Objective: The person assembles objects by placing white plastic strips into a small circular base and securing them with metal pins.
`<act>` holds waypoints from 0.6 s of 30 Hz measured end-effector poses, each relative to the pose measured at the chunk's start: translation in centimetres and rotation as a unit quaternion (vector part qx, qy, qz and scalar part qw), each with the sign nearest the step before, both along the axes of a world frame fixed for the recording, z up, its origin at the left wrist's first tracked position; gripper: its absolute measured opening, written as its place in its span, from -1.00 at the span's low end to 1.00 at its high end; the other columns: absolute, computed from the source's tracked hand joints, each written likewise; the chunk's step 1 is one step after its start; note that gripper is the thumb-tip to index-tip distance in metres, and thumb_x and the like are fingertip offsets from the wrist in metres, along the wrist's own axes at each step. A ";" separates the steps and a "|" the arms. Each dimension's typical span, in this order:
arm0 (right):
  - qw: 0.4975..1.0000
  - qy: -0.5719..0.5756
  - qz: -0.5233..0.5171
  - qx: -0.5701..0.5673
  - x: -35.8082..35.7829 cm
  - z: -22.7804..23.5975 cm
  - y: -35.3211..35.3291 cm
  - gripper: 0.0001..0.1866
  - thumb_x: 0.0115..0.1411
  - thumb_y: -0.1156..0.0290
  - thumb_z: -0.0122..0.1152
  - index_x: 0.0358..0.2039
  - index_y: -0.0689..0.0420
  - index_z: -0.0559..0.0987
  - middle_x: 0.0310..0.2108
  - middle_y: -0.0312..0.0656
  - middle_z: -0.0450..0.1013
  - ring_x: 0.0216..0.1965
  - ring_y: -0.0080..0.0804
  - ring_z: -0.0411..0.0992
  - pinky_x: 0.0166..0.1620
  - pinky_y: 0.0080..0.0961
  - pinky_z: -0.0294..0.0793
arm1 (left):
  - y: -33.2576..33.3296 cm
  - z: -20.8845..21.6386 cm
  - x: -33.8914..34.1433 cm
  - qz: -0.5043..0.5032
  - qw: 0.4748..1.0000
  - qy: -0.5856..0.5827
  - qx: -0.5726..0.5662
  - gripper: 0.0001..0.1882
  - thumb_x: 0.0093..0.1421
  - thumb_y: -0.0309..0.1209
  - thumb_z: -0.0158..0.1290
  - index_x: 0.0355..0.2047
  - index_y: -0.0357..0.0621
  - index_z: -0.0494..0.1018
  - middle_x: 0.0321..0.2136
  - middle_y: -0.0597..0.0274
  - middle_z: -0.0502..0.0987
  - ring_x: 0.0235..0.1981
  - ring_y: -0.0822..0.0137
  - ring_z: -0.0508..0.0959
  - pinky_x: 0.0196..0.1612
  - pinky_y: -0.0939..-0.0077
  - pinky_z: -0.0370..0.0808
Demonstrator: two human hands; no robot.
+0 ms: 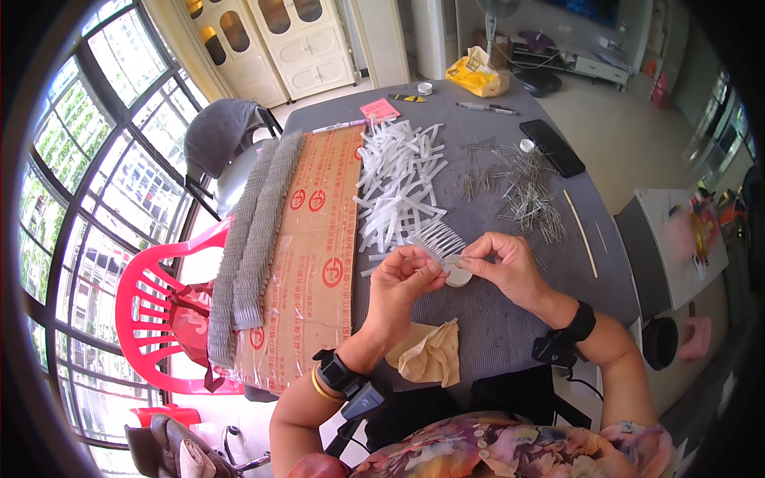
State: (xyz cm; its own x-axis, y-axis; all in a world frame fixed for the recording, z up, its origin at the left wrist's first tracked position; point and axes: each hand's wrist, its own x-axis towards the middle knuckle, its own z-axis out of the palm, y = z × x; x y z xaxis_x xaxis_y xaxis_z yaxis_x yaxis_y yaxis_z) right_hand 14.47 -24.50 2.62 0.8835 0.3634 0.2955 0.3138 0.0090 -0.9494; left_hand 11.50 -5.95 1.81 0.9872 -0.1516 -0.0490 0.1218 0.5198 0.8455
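My left hand (402,279) is closed in a pinch on a short translucent strip (426,248) that sticks up past its fingertips. Close beside it, my right hand (510,269) pinches thumb against forefinger; whatever lies between is too small to make out. Under the fingertips sits a round white lid-like disc (458,276), partly covered by the hands. Just beyond them, a comb-like row of thin, pale prongs (441,238) lies on the grey tabletop. Farther off is a heap of white plastic strips (401,179), with a pile of thin metal pins (532,195) to its right.
At left, a brown cardboard sheet (307,263) carries long grey ribbed bundles (259,239). A beige cloth (430,354) lies near me. Rightward are a black phone (551,148) and a wooden stick (581,233). A yellow bag (476,74) stands at the far edge; a pink chair (131,311) is left.
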 end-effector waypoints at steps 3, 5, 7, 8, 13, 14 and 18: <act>1.000 0.007 -0.007 0.023 -0.1 -0.2 0.2 -0.88 0.02 0.47 0.21 -0.51 0.25 0.50 -0.48 -0.22 0.50 -0.42 -0.63 0.42 -0.33 -0.66 0.41 | -0.2 0.1 -0.1 0.019 1.000 -0.015 0.001 -0.83 0.06 -0.61 0.03 -0.33 -0.16 0.33 -0.44 0.27 0.47 -0.38 0.39 0.53 -0.30 0.59 0.51; 0.999 -0.001 -0.011 0.039 -0.1 -0.2 0.4 -0.88 0.02 0.46 0.21 -0.51 0.26 0.50 -0.48 -0.22 0.50 -0.42 -0.64 0.42 -0.33 -0.67 0.41 | -0.2 0.3 -0.1 0.023 1.000 -0.015 0.003 -0.84 0.06 -0.61 0.03 -0.34 -0.16 0.34 -0.44 0.28 0.47 -0.38 0.39 0.53 -0.31 0.59 0.51; 1.000 -0.003 -0.006 0.022 0.0 0.1 0.2 -0.88 0.02 0.47 0.21 -0.51 0.26 0.50 -0.48 -0.22 0.50 -0.42 -0.64 0.42 -0.34 -0.67 0.41 | -0.2 0.4 -0.1 0.026 1.000 -0.014 0.006 -0.84 0.06 -0.62 0.02 -0.35 -0.16 0.34 -0.44 0.29 0.47 -0.39 0.39 0.53 -0.31 0.59 0.51; 1.000 -0.004 0.000 0.004 0.1 0.3 0.1 -0.89 0.02 0.47 0.21 -0.51 0.25 0.50 -0.48 -0.22 0.50 -0.42 -0.65 0.42 -0.34 -0.68 0.40 | -0.2 0.3 -0.1 0.026 0.999 -0.014 0.014 -0.85 0.06 -0.62 0.02 -0.36 -0.17 0.34 -0.45 0.28 0.47 -0.39 0.40 0.53 -0.31 0.60 0.51; 0.999 -0.002 -0.011 -0.030 -0.3 -0.2 0.2 -0.90 -0.01 0.49 0.21 -0.52 0.24 0.49 -0.52 -0.26 0.48 -0.47 -0.67 0.39 -0.39 -0.68 0.38 | -0.4 -0.1 -0.2 0.040 0.983 -0.110 0.141 -0.89 0.05 -0.66 0.01 -0.40 -0.27 0.33 -0.45 0.21 0.49 -0.41 0.46 0.51 -0.32 0.62 0.49; 0.999 -0.004 -0.026 -0.037 -0.5 -0.2 0.4 -0.90 -0.02 0.49 0.22 -0.52 0.24 0.49 -0.53 -0.27 0.47 -0.49 -0.68 0.38 -0.40 -0.68 0.37 | -0.5 -0.2 -0.3 0.030 0.983 -0.112 0.140 -0.89 0.05 -0.66 0.01 -0.40 -0.27 0.33 -0.45 0.21 0.49 -0.41 0.46 0.51 -0.32 0.62 0.49; 0.991 -0.063 0.022 -0.114 0.4 0.6 -0.9 -0.82 -0.08 0.50 0.27 -0.44 0.22 0.48 -0.48 -0.28 0.47 -0.45 -0.65 0.38 -0.37 -0.62 0.38 | -0.7 0.4 -0.2 0.034 0.983 -0.096 0.155 -0.90 0.06 -0.65 0.01 -0.40 -0.26 0.34 -0.45 0.21 0.49 -0.43 0.46 0.51 -0.36 0.63 0.48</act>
State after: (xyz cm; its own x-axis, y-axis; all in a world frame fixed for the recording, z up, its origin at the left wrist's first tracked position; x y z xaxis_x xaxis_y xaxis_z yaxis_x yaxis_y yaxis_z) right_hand 14.89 -25.36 3.23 0.8264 0.4713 0.3081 0.4341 -0.1846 -0.8818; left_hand 11.31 -6.63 2.19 0.9901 -0.0919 0.1062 -0.0821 0.2346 0.9686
